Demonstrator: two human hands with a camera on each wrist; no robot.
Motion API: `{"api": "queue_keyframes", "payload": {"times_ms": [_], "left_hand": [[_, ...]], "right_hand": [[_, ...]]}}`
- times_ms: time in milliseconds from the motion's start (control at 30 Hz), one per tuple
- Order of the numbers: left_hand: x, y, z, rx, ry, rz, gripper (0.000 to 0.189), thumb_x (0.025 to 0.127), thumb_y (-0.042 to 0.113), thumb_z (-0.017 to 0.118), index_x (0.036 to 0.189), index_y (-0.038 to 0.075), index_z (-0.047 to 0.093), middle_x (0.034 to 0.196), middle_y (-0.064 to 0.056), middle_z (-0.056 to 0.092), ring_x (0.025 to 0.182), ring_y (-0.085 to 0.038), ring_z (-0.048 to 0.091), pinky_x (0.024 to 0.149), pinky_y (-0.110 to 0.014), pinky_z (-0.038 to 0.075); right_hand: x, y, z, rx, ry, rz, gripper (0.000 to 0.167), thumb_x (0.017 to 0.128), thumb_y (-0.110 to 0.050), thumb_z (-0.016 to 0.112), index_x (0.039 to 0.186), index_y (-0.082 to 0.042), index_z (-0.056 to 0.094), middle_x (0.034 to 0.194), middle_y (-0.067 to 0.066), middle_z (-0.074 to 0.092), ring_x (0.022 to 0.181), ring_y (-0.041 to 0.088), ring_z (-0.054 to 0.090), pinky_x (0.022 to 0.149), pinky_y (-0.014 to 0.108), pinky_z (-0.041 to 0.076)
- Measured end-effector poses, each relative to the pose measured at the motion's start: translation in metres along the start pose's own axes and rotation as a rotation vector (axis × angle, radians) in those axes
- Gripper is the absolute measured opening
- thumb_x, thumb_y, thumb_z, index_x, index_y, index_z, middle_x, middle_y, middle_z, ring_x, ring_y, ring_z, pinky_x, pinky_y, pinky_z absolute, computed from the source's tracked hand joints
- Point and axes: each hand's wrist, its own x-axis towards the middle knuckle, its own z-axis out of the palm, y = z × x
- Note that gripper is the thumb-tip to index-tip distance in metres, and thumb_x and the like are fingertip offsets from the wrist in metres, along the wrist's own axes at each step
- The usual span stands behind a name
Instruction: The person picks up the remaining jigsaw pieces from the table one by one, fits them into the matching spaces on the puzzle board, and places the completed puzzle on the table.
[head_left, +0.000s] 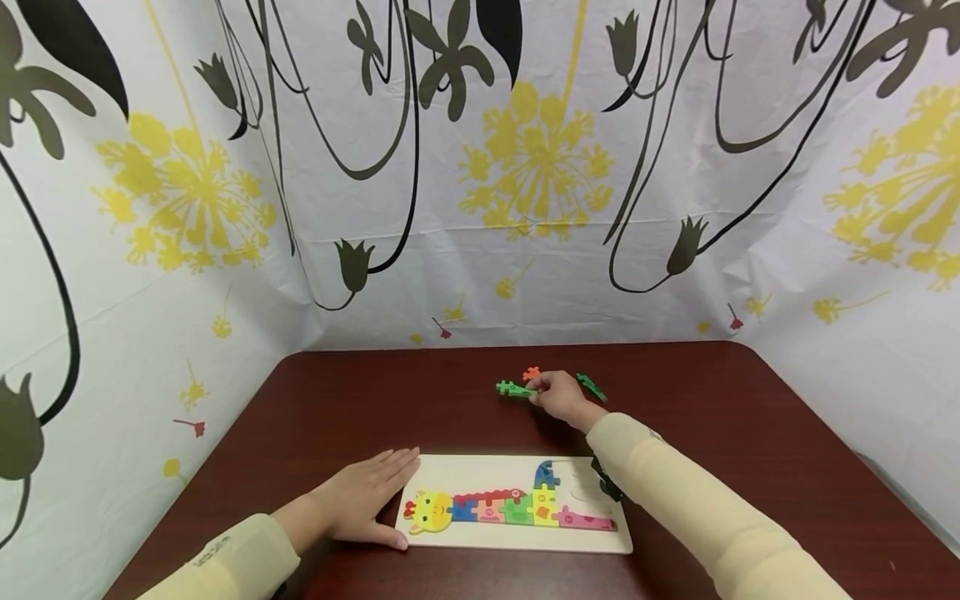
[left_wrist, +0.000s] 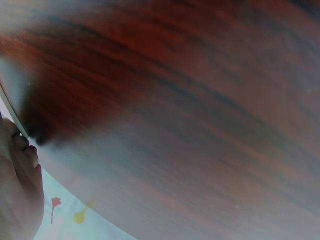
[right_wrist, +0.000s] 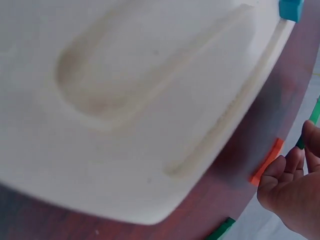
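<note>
Head view: pinching green piece point(head_left: 513, 389) in right grip point(head_left: 559, 396), twelve o'clock of board point(head_left: 517, 537), left grip point(head_left: 366, 497) spread; may slip, held end-only.

In front of you stands a dark red-brown, wood-grained table point(head_left: 375, 400) with rounded far corners. Behind it and along both sides you see a creased white sheet point(head_left: 465, 287), printed with large yellow burst-shaped flower heads point(head_left: 536, 162), curving black stems point(head_left: 72, 337), olive-grey tulip-shaped blooms point(head_left: 355, 265) and small red flowers point(head_left: 198, 429).
</note>
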Motion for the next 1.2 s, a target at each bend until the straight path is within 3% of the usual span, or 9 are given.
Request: {"api": "queue_keyframes", "payload": {"times_ms": [267,500,1200], "left_hand": [[0.0,-0.001,0.0,-0.011,0.003,0.0,0.107,0.083,0.082,0.035,0.153,0.002,0.025,0.158,-0.014,0.023,0.143,-0.027,0.025,0.113,-0.045,0.025],[0.0,-0.002,0.0,-0.015,0.006,0.005,0.107,0.083,0.081,0.036,0.153,0.001,0.025,0.158,-0.014,0.023,0.144,-0.027,0.024,0.113,-0.045,0.025],[-0.001,-0.003,0.001,-0.002,0.012,0.003,0.107,0.083,0.082,0.035,0.153,0.002,0.024,0.158,-0.013,0.023,0.144,-0.026,0.024,0.113,-0.044,0.025]], "right_hand": [[-0.005,-0.003,-0.01,-0.05,-0.006,-0.083,0.017,0.092,-0.001,0.065,0.109,-0.003,0.068,0.104,0.01,0.061,0.093,0.024,0.054,0.074,0.036,0.05],[-0.012,-0.004,-0.016,-0.05,-0.005,-0.138,0.015,0.092,-0.001,0.065,0.107,-0.003,0.068,0.1,0.009,0.06,0.089,0.023,0.054,0.07,0.034,0.049],[-0.041,-0.006,-0.035,-0.072,0.012,-0.198,0.015,0.092,-0.003,0.066,0.106,-0.004,0.069,0.097,0.007,0.059,0.085,0.023,0.051,0.067,0.033,0.047]]}}
